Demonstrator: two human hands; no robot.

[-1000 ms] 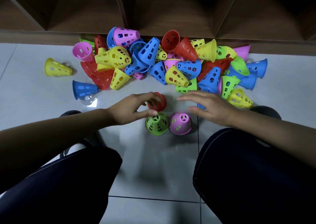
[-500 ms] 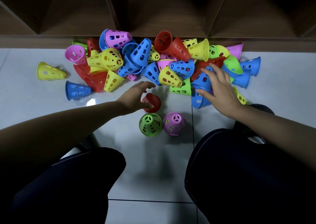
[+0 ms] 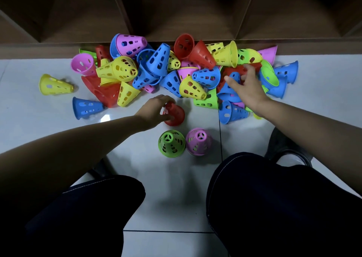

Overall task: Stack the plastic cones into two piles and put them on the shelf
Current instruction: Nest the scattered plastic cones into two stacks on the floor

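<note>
Nearest: dark trouser knees either side of pale floor tiles (image 3: 170, 188). Between them a green cone (image 3: 171, 143) and a pink cone (image 3: 198, 141) stand upright, narrow ends up, just beside each other. These look like the two pile starters, each one cone high so far.

Just beyond: left hand (image 3: 154, 110) grips a red cone (image 3: 175, 113), fingers curled over its narrow top, thumb at the side. Half a second ago its open mouth faced up; now it is turned narrow end up, a little tilted, close behind the green cone. Likely ready to drop onto a starter.

Farther: right hand (image 3: 246, 88) has left the middle and reached into the heap of cones (image 3: 205, 76). Thumb is spread wide and fingertips bent onto a second red cone (image 3: 231, 72). Whether they have closed on it, cannot tell.

Farthest: shelf (image 3: 186, 21), wooden, cones lying against its foot. Nearly the whole task remains.
</note>
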